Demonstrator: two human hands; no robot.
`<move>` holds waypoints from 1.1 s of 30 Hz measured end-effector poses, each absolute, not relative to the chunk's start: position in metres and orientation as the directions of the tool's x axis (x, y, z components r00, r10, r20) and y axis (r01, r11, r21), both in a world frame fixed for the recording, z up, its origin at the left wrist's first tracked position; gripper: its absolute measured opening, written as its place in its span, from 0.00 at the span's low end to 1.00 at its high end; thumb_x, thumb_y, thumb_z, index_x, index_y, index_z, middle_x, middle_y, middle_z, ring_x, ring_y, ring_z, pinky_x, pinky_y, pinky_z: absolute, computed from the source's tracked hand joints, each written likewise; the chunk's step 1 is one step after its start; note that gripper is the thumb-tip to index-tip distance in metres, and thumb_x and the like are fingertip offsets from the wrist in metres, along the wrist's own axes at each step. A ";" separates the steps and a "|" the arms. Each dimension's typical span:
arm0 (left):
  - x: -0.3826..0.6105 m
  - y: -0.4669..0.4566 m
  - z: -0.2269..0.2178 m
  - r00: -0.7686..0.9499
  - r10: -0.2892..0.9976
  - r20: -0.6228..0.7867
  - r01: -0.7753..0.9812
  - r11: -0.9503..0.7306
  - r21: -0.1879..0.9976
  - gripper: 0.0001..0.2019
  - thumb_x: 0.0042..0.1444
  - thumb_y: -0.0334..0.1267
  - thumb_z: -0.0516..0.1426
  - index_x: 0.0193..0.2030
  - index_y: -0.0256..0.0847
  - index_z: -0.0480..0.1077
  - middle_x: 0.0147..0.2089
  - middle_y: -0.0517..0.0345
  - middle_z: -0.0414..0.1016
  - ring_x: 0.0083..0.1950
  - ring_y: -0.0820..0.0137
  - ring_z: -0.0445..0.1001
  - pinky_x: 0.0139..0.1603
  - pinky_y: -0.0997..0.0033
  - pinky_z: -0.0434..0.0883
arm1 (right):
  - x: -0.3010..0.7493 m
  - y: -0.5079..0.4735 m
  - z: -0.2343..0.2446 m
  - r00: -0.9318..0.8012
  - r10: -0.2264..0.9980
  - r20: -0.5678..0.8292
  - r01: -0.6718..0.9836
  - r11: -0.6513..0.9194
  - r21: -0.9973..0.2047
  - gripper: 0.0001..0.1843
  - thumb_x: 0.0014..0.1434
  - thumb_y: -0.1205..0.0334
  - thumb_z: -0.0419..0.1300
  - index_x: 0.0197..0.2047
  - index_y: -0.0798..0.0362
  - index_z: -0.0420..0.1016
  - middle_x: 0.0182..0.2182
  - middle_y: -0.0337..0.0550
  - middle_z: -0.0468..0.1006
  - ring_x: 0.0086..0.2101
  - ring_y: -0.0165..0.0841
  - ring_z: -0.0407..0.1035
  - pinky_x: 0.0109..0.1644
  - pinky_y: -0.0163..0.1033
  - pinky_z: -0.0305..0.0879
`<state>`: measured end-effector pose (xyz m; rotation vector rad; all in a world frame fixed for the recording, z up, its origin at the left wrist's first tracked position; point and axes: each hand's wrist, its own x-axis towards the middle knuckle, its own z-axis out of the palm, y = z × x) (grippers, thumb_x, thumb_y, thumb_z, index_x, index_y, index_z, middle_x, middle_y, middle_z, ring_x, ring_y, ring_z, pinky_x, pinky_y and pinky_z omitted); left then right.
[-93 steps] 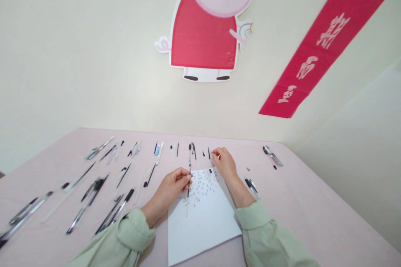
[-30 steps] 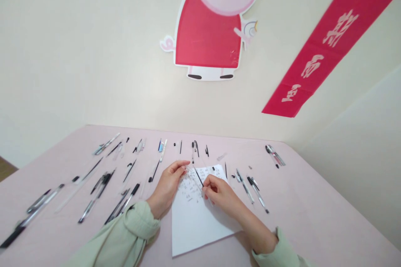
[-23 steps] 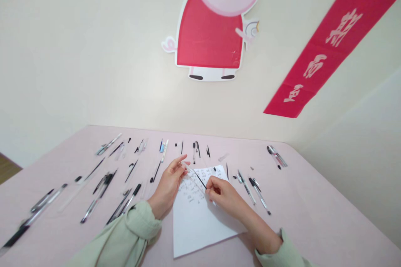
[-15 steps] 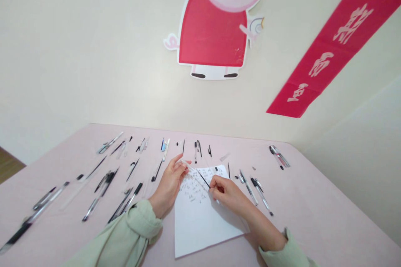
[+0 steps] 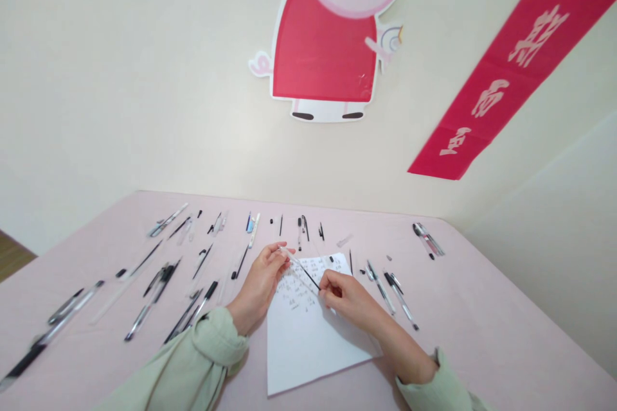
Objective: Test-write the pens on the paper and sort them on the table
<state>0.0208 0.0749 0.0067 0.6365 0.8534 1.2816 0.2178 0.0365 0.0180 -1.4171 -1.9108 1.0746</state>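
Above a stack of white paper [image 5: 313,353] with handwriting on its upper part, my left hand [image 5: 260,279] pinches a clear pen barrel [image 5: 288,253] between thumb and fingers. My right hand [image 5: 348,297] is closed on the lower end of a thin black pen refill [image 5: 309,276]. The refill slants up toward the barrel and lines up with it; how far it sits inside the barrel, I cannot tell. A small black pen cap [image 5: 331,259] lies at the top of the paper.
Pens, refills and clear barrels are spread over the pink tablecloth, among them black-capped pens [image 5: 208,298] on the left and a clear pen [image 5: 380,286] right of the paper. Several pens [image 5: 429,239] lie together at the far right. A wall [image 5: 193,128] stands behind the table.
The whole view has shifted slightly. Both hands keep nearly the same position, still on the barrel and the refill.
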 end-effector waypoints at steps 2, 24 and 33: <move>0.021 0.074 0.009 0.072 0.981 -0.180 -0.549 0.190 0.814 0.17 0.44 0.39 0.66 0.40 0.38 0.68 0.38 0.57 0.76 0.35 0.76 0.69 0.43 0.74 0.67 | 0.218 0.037 0.016 -0.312 0.949 -0.039 0.535 0.141 -0.833 0.05 0.53 0.69 0.52 0.27 0.52 0.66 0.21 0.33 0.67 0.24 0.27 0.61 0.28 0.31 0.52; 0.019 0.063 0.015 0.456 0.874 -0.167 -0.350 0.348 0.870 0.10 0.55 0.41 0.62 0.37 0.40 0.67 0.41 0.49 0.79 0.44 0.66 0.78 0.51 0.63 0.71 | 0.207 0.037 0.018 -0.162 0.976 0.143 0.475 0.204 -0.856 0.06 0.57 0.64 0.55 0.29 0.53 0.70 0.25 0.36 0.71 0.28 0.29 0.63 0.34 0.33 0.57; 0.022 0.060 0.013 0.435 0.883 -0.177 -0.428 0.376 0.822 0.08 0.56 0.39 0.62 0.36 0.39 0.66 0.39 0.52 0.80 0.42 0.69 0.79 0.48 0.70 0.73 | 0.201 0.039 0.019 -0.112 0.982 0.151 0.455 0.186 -0.871 0.08 0.58 0.63 0.55 0.30 0.53 0.72 0.26 0.38 0.74 0.29 0.30 0.66 0.34 0.33 0.60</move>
